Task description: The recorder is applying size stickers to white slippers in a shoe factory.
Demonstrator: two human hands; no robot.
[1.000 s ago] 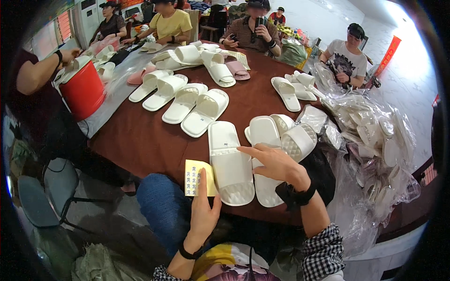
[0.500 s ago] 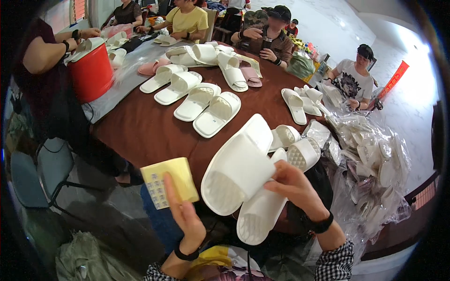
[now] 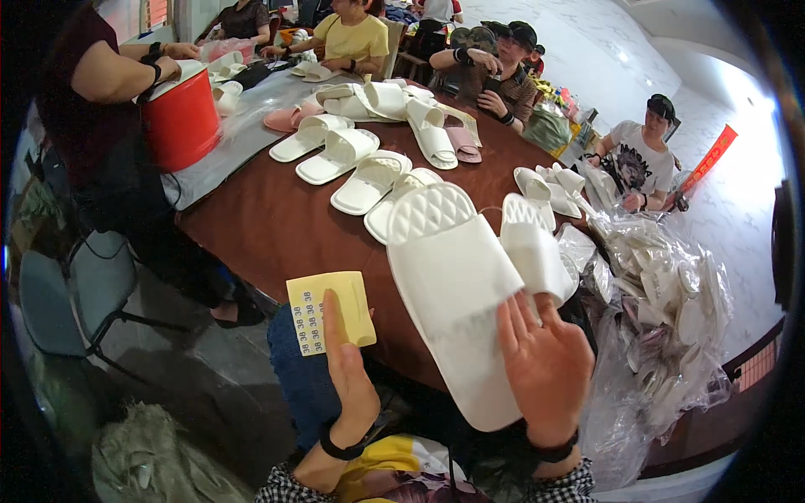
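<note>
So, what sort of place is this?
Probably a small slipper-packing workshop: white slippers lie on the brown table, clear-bagged slippers are heaped at its right edge, and the left hand holds a printed yellow sheet.

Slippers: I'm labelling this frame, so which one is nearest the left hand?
The largest-looking white slipper, between the left hand and right hand; every other slipper lies farther from the left hand.

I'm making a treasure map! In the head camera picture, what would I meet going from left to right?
Grey chair → red bucket → yellow sheet → nearest white slipper → heap of bagged slippers
</note>
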